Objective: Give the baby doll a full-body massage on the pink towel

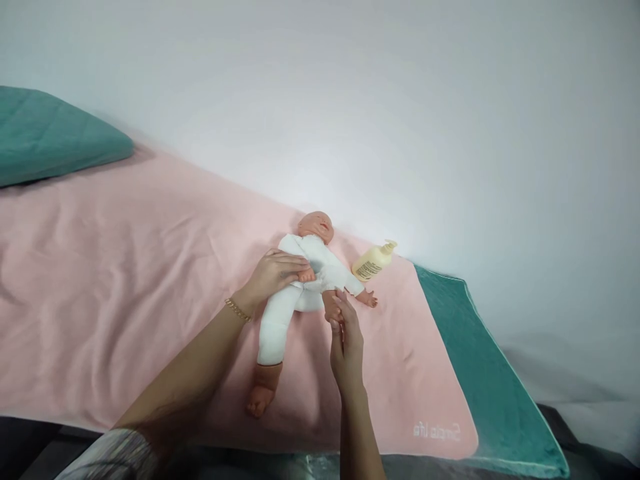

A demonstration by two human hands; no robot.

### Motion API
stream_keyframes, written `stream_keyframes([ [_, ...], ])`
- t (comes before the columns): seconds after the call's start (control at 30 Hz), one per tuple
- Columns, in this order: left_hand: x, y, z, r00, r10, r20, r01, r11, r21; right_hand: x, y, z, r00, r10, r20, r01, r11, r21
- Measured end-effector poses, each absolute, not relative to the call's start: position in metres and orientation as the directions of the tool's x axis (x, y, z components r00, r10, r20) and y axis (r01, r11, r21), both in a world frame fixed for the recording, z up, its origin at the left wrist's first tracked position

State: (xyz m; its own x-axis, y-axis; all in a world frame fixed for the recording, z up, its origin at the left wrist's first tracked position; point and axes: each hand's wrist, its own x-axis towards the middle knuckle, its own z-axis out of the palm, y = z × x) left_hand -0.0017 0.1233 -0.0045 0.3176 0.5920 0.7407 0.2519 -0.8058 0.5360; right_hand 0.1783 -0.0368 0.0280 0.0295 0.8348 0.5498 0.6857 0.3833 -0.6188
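Observation:
A baby doll (318,257) in a white cloth body lies on its back on the pink blanket, head toward the wall. My left hand (273,275) rests across its body beside one doll hand, fingers stretched out flat. That doll arm is partly hidden under my fingers. One doll leg is bent up, and my right hand (349,343) is closed on its foot (332,307) between thumb and fingers. The other leg (274,330) lies straight toward me. A pale yellow pump bottle (371,262) lies tilted to the right of the doll.
The pink blanket (125,267) covers a flat surface against a white wall (350,100). Green fabric (465,333) shows past its right end. A green cushion-like pad (60,137) is at the far left. The surface's front edge runs close below my forearms.

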Motion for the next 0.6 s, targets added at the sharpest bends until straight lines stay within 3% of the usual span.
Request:
stream_keyframes([
  [0.1, -0.002, 0.123, -0.004, 0.368, 0.581, 0.726, 0.245, -0.814, 0.527, 0.178, -0.038, 0.027, 0.025, 0.834, 0.551, 0.692, 0.384, -0.612],
  [0.17, -0.001, 0.121, -0.002, 0.349, 0.616, 0.706, 0.192, -0.784, 0.59, 0.178, -0.041, 0.026, 0.028, 0.833, 0.553, 0.695, 0.381, -0.609],
  [0.33, -0.005, 0.119, 0.007, -0.007, 0.879, 0.476, -0.16, -0.471, 0.867, 0.176, -0.065, 0.018, 0.121, 0.842, 0.525, 0.686, 0.311, -0.657],
  [0.5, -0.021, 0.137, 0.002, -0.354, 0.916, 0.187, -0.544, -0.364, 0.756, 0.174, -0.103, 0.004, 0.084, 0.876, 0.476, 0.692, 0.293, -0.66],
  [0.6, -0.033, 0.15, -0.01, -0.367, 0.916, -0.159, -0.747, -0.189, 0.638, 0.173, -0.122, -0.01, 0.036, 0.886, 0.463, 0.713, 0.302, -0.633],
])
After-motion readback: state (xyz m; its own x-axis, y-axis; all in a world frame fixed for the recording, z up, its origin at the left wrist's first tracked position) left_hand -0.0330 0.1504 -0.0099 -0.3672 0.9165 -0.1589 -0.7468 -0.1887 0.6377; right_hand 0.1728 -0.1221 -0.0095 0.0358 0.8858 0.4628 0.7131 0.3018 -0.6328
